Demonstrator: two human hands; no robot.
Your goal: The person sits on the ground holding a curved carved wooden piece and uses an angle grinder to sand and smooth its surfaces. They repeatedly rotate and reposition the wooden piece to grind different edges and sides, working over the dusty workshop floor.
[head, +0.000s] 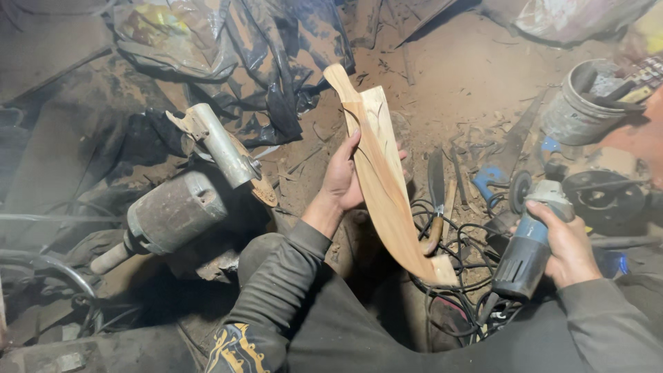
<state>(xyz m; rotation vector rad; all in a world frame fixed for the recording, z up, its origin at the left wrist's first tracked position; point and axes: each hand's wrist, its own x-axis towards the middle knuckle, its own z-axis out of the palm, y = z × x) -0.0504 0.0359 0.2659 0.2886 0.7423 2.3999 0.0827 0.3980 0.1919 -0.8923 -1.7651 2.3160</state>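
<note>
My left hand (343, 181) grips a long curved piece of pale wood (385, 188) near its middle and holds it upright before me, narrow rounded end up. Dark lines mark the wood's flat face. My right hand (568, 243) is wrapped around the blue and grey body of an angle grinder (528, 238), off to the right of the wood, with its disc (519, 191) pointing away from me. The grinder and the wood are apart. Both arms wear dark grey sleeves.
A grey electric motor (176, 211) with a metal tube (222, 146) lies at left. Black cables (461, 276) tangle under the wood. A knife-like blade (436, 183), a grey bucket (579, 110) of tools and crumpled black plastic (276, 76) sit on the dusty ground.
</note>
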